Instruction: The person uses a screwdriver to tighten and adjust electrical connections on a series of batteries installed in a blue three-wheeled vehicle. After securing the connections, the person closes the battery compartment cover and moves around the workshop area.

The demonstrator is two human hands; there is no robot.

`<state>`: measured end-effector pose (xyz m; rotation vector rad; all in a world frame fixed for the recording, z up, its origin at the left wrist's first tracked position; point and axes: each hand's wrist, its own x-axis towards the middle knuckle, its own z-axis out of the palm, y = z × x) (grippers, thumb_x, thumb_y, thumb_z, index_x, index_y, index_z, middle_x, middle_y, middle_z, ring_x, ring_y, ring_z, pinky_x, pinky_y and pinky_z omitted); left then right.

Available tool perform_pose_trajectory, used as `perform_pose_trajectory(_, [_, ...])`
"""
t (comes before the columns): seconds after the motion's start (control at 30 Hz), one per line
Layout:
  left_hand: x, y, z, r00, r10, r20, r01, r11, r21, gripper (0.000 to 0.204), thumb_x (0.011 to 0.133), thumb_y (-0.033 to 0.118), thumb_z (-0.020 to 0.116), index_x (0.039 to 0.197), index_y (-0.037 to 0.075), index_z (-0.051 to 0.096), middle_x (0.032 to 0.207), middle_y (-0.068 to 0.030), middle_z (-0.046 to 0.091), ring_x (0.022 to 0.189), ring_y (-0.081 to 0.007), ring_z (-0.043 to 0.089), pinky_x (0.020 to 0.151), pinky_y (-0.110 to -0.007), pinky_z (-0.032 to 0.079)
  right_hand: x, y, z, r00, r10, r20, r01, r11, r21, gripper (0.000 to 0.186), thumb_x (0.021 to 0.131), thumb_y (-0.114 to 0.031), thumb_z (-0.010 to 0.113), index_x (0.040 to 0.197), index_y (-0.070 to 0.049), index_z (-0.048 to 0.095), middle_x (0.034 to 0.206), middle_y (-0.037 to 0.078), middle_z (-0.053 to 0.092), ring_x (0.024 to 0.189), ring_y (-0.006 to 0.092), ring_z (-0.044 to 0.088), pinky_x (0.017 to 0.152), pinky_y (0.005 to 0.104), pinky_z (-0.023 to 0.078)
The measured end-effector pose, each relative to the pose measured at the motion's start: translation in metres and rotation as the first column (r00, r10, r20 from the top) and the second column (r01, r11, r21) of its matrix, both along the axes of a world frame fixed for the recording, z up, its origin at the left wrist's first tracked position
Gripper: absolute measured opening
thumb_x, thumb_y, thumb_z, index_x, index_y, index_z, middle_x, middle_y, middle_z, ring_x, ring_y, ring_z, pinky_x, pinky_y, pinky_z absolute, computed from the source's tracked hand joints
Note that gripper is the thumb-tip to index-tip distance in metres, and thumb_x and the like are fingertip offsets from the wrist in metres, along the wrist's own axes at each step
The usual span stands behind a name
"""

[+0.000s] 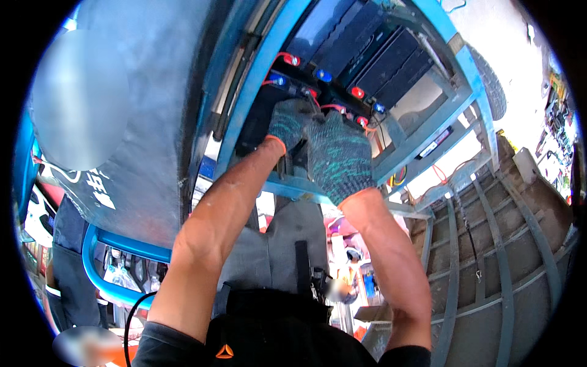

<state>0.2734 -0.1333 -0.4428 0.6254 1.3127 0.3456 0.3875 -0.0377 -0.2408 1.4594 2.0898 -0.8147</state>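
Note:
Both my hands wear grey-green knit gloves and work close together over dark batteries (391, 67) set in a blue metal frame (244, 85). My left hand (288, 120) is closed at the near battery terminals, below a red terminal cap (292, 60) and a blue terminal cap (277, 80). Beside it, my right hand (338, 147) has its fingers bent in at a red cable (335, 107). What either hand pinches is hidden by the gloves. Another blue cap (324, 76) and a red cap (358, 92) sit just beyond my fingers.
A large dark seat-like panel (140, 122) with a blue tube rail (131, 241) stands at my left. To the right lies a grey ribbed metal bed (483, 263). A tyre (487, 82) shows beyond the frame. Loose wires (398, 177) hang at the frame's near right.

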Motion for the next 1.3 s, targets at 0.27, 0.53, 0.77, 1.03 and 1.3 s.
perform_pose_trajectory(0.27, [0.013,0.040,0.035,0.997,0.062,-0.046,-0.062,0.998,0.011,0.017,0.081,0.014,0.081,0.096,0.006,0.080,0.092,-0.0098,0.078,0.087,-0.0204,0.073,0.083,-0.036,0.057,0.003,0.012,-0.006,0.997,-0.039,-0.071,0.036,0.999,-0.037,0.020,0.087,-0.018,0.069,0.104,-0.008,0.073,0.095,0.023,0.065,0.087,0.0404,0.070,0.070,0.0506,0.056])
perform_pose_trajectory(0.53, [0.017,0.032,0.014,0.991,0.133,0.018,-0.132,0.990,-0.046,0.019,0.083,0.017,0.076,0.099,0.006,0.080,0.094,-0.0135,0.078,0.086,-0.0248,0.074,0.082,-0.039,0.058,0.000,-0.010,-0.021,0.549,-0.777,-0.307,0.730,0.625,-0.276,0.017,0.089,-0.009,0.070,0.106,-0.006,0.073,0.104,0.015,0.070,0.091,0.0269,0.069,0.079,0.0388,0.056])
perform_pose_trajectory(0.77, [0.017,0.041,0.020,0.994,-0.026,-0.103,0.033,0.997,0.070,0.021,0.082,0.019,0.075,0.099,0.006,0.080,0.095,-0.0177,0.076,0.087,-0.0307,0.075,0.079,-0.040,0.059,0.016,-0.034,-0.029,0.008,-0.925,-0.380,0.765,0.251,-0.593,0.023,0.091,0.000,0.065,0.112,-0.004,0.073,0.108,0.011,0.072,0.095,0.0205,0.069,0.083,0.0354,0.056])
perform_pose_trajectory(1.03, [0.014,0.035,0.017,0.989,-0.081,-0.121,0.090,0.993,0.072,0.020,0.085,0.014,0.077,0.103,0.005,0.081,0.093,-0.0139,0.078,0.088,-0.0205,0.074,0.083,-0.036,0.058,0.005,0.014,-0.005,0.998,-0.068,0.011,0.068,0.997,-0.035,0.031,0.083,-0.013,0.068,0.114,-0.008,0.071,0.105,0.021,0.070,0.102,0.0379,0.070,0.082,0.0491,0.055])
perform_pose_trajectory(1.3, [0.019,0.040,0.024,0.988,-0.030,-0.150,0.032,0.999,0.007,0.019,0.081,0.017,0.078,0.096,0.007,0.081,0.099,-0.0170,0.077,0.092,-0.0298,0.074,0.084,-0.039,0.058,0.001,0.016,-0.013,0.994,-0.082,0.066,0.088,0.992,-0.095,0.030,0.084,-0.019,0.071,0.112,-0.010,0.070,0.103,0.018,0.070,0.100,0.0367,0.071,0.082,0.0500,0.057])
